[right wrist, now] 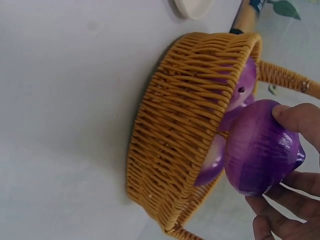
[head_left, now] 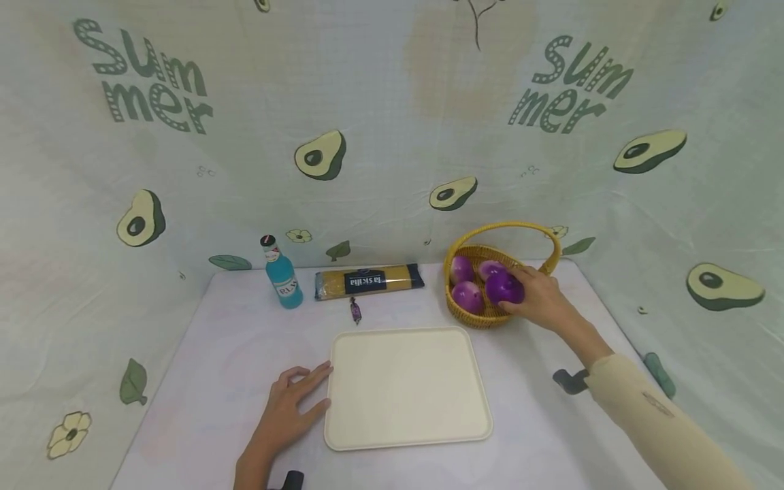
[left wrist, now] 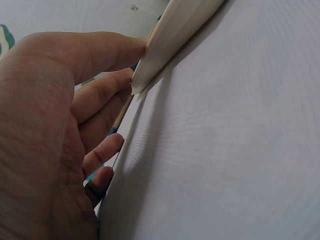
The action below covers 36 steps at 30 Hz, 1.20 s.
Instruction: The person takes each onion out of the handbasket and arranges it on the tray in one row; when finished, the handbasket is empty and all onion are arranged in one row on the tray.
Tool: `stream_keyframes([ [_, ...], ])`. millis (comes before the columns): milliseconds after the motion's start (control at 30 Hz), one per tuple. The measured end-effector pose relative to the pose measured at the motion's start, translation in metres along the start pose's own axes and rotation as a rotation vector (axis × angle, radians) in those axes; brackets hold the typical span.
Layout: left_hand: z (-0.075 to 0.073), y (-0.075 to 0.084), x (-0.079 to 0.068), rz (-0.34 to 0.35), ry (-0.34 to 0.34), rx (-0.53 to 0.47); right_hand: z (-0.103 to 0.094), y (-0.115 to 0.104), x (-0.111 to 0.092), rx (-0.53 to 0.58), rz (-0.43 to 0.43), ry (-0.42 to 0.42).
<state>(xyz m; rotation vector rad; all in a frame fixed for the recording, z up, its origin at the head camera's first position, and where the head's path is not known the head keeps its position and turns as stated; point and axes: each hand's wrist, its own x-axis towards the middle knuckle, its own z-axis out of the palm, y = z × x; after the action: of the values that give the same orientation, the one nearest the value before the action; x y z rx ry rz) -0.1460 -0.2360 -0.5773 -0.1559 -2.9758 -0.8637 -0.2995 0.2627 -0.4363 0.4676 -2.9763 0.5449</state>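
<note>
My right hand (head_left: 540,299) grips a dark purple onion (right wrist: 262,147), thumb on one side and fingers on the other. That onion is at the mouth of a yellow wicker basket (right wrist: 175,120), where more purple onions (head_left: 468,297) lie. In the head view the hand comes in over the basket's right side. At the left edge of a cream rectangular tray (head_left: 407,389), my left hand (head_left: 286,415) rests with fingers spread and fairly straight. Its thumb and fingertips touch the tray's rim in the left wrist view, and nothing is held in it.
A blue bottle (head_left: 284,275) with a black cap stands at the back left of the white table (head_left: 245,354). Beside it lies a pack of spaghetti (head_left: 369,280), with a small purple wrapped candy (head_left: 355,311) in front. A patterned cloth (head_left: 380,88) hangs behind the table.
</note>
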Motion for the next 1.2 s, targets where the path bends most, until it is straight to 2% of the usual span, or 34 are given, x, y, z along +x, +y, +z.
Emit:
stream_keyframes([
  [267, 0.001, -0.002, -0.002, 0.008, 0.008, -0.006, -0.002, -0.007, -0.007, 0.015, -0.004, -0.004],
  [633, 0.002, -0.001, -0.001, 0.008, 0.013, 0.008, -0.005, -0.021, -0.014, 0.024, -0.092, 0.075],
  [1200, 0.001, -0.002, 0.001, 0.015, 0.011, 0.014, -0.003, -0.038, -0.021, 0.037, -0.179, 0.155],
])
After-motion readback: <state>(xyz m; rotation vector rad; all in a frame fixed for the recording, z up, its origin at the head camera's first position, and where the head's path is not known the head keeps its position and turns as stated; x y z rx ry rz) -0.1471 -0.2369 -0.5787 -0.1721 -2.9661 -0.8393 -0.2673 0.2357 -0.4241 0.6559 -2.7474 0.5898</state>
